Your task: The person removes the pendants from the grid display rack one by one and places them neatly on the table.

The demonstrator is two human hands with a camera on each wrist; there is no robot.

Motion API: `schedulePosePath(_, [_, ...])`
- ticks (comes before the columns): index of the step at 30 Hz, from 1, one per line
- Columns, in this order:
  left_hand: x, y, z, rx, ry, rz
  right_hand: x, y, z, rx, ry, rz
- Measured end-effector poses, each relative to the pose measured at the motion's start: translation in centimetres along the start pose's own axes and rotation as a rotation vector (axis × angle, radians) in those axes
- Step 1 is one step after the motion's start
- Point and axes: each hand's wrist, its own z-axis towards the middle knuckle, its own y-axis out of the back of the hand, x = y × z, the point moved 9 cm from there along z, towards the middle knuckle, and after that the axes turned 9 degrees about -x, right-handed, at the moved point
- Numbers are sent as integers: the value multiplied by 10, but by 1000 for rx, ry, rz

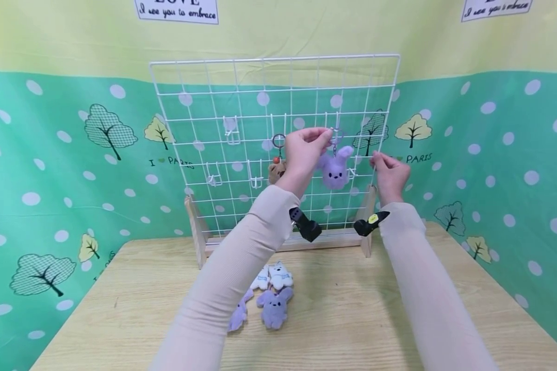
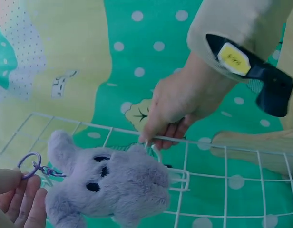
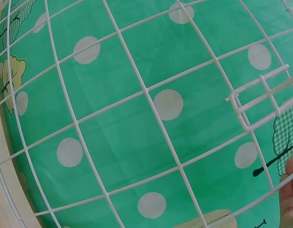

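Note:
My left hand (image 1: 302, 157) pinches the purple ring (image 2: 30, 165) of a plush bunny keychain (image 1: 336, 170) in front of the white wire grid rack (image 1: 278, 58). The bunny hangs from its short chain, its face outward; whether the ring is on a hook cannot be told. At the rack's right edge, my right hand (image 1: 391, 176) grips the outer wire between thumb and fingers, as the left wrist view also shows. Left of the bunny, a brown bear keychain (image 1: 276, 169) hangs from the rack, partly hidden by my left hand.
Bare white hooks (image 1: 232, 135) sit on the grid's left part. Wooden feet (image 1: 195, 229) hold the rack up on the wooden table (image 1: 343, 309). Purple plush keychains (image 1: 274, 308) and white bear keychains (image 1: 280, 275) lie on the table, partly behind my left sleeve.

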Motion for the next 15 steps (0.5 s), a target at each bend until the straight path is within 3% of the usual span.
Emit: schedulePosePath(15, [30, 36, -35, 27, 99, -16, 1, 1, -1, 4, 0, 9])
